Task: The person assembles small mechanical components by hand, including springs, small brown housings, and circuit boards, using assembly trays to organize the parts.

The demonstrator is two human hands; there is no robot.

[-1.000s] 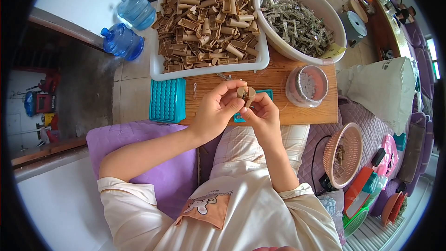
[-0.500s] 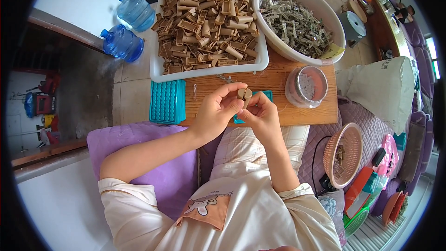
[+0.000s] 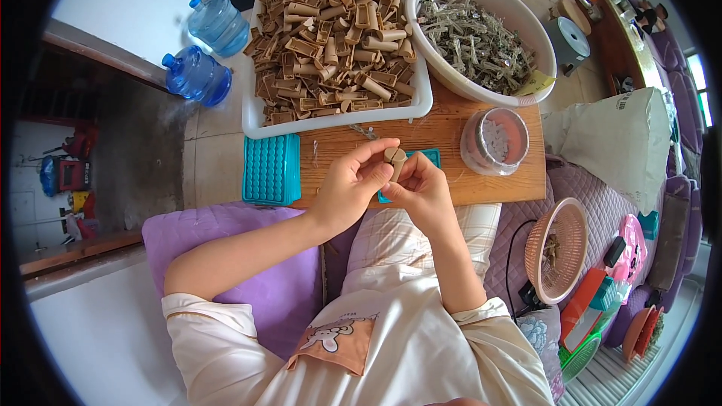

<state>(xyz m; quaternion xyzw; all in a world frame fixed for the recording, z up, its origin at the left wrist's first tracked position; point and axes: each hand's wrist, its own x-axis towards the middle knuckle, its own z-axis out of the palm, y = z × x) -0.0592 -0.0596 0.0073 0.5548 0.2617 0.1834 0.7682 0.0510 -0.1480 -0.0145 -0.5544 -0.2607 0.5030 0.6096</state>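
Tan cylinder (image 3: pixel 395 156) gripped by left hand (image 3: pixel 350 183) and right hand (image 3: pixel 421 189) together, above wooden counter (image 3: pixel 492 189); teal tray (image 3: pixel 431 156) partly hidden behind right hand.

Wide view from above

The scene is viewed from the person's head through a fisheye lens, faced down and forward over the shirt (image 3: pixel 429 338). The left hand (image 3: pixel 347 183) and right hand (image 3: pixel 423 192) are seen near, mid-frame; the desk (image 3: pixel 485 189) is shown just beyond.

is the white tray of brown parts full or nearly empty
Full: brown parts are heaped across the white tray, hiding its bottom.
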